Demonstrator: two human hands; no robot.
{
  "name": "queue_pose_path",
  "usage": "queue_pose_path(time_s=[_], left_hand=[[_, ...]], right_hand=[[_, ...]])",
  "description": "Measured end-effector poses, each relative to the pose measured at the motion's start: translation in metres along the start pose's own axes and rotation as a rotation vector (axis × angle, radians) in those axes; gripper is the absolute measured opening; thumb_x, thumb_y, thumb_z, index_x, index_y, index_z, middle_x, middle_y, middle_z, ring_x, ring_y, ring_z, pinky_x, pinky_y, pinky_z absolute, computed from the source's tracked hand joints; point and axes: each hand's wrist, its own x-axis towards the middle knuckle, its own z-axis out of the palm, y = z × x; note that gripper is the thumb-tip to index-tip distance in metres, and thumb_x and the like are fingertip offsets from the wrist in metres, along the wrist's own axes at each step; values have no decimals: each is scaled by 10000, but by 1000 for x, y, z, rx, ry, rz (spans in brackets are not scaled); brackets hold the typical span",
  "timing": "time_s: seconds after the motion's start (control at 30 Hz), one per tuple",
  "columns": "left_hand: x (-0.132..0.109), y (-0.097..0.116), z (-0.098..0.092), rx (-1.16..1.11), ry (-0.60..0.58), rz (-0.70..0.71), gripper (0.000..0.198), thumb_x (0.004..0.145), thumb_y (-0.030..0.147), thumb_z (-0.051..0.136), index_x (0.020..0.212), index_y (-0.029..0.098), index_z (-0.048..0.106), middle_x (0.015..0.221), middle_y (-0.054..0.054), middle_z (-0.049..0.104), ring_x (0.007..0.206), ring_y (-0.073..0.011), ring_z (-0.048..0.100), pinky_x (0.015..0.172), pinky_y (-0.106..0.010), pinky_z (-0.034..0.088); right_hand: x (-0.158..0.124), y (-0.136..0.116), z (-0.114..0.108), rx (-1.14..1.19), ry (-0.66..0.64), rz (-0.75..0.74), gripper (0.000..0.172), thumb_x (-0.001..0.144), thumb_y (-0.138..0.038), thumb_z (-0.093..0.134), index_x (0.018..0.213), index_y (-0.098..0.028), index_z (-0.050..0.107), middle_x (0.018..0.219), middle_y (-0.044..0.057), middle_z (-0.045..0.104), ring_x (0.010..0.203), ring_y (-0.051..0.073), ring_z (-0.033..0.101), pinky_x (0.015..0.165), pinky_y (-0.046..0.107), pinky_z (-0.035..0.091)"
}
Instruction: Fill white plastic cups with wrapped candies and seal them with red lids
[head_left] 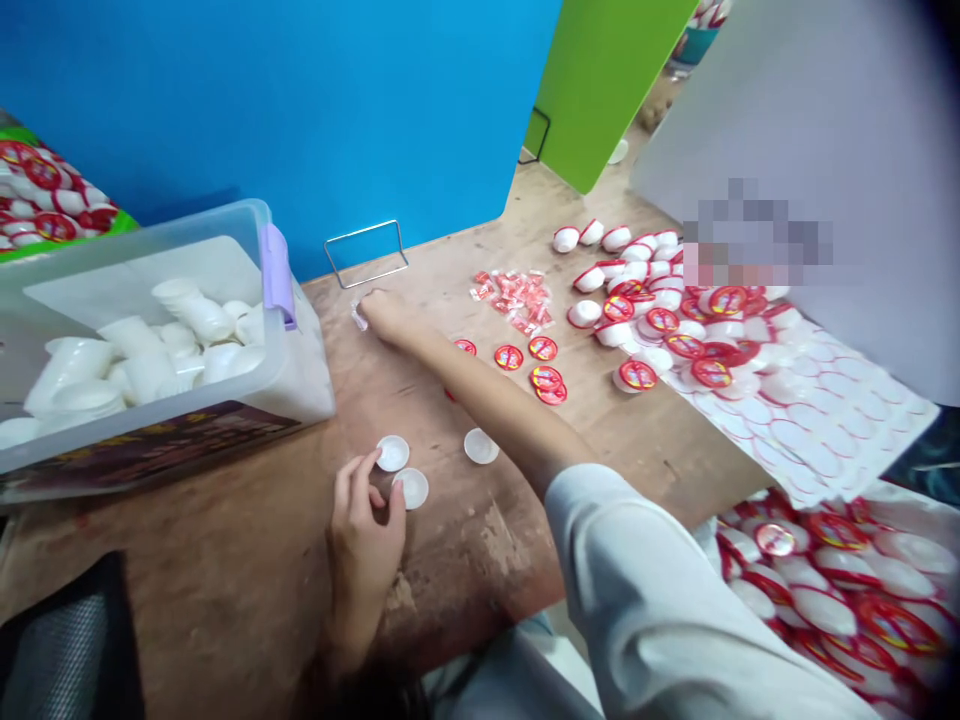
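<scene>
My left hand rests on the table with thumb and fingers apart. Its index fingertip touches the rim of one small white plastic cup, and its thumb touches a second cup just below. A third white cup sits to the right, partly under my right forearm. Stretched across the table, my right hand has its fingers closed at a small clear packet near the wire stand; the fingertips are partly hidden. Several round red lids and a pile of red wrapped pieces lie beyond my forearm.
A clear bin of stacked white cups stands left. Blue and green panels rise behind, with a wire stand. Filled red-lidded cups and a sticker sheet lie right; more fill a bag below.
</scene>
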Motion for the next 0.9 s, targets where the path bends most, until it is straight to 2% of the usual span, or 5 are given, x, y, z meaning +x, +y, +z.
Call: queue_pose_path(time_s=[0.2,0.4,0.67,0.8,0.9], left_hand=[[-18,5,-5,-74,3,-129,346,823,292,560,1140,156,526,960,-73,597,550,-109,489,614,-280,474],[-25,5,2,-22,-39,-217,487,730,325,661,1166,185,497,972,-59,624,580,-137,508,632,-303,452],[-24,5,7,-98,-63,-215,399,707,287,690,1071,161,586,833,-39,664,613,-152,554,625,-286,466],[-35,1,-5,-302,-60,-93,271,721,273,682,975,184,652,888,-50,636,744,-165,616,721,-299,527],[-45,-3,-12,-544,-123,-162,279,700,287,704,960,200,655,1009,-58,602,900,-188,635,772,-302,558]], right_hand=[[-24,-10,-1,-32,75,-4,243,850,-67,444,968,-61,656,1041,192,661,951,249,609,806,319,430],[-78,-11,5,45,91,-28,239,800,-43,500,974,-95,656,957,135,686,864,198,630,723,256,437],[-219,-60,15,985,305,5,390,710,-85,659,1086,-152,579,921,34,660,800,140,626,729,246,495],[-268,-93,33,847,338,-67,315,819,-85,553,1116,-185,587,1019,78,637,951,182,588,841,325,478],[-284,-102,40,668,381,-87,283,854,-149,540,1130,-198,582,1013,95,633,985,226,545,868,398,454]])
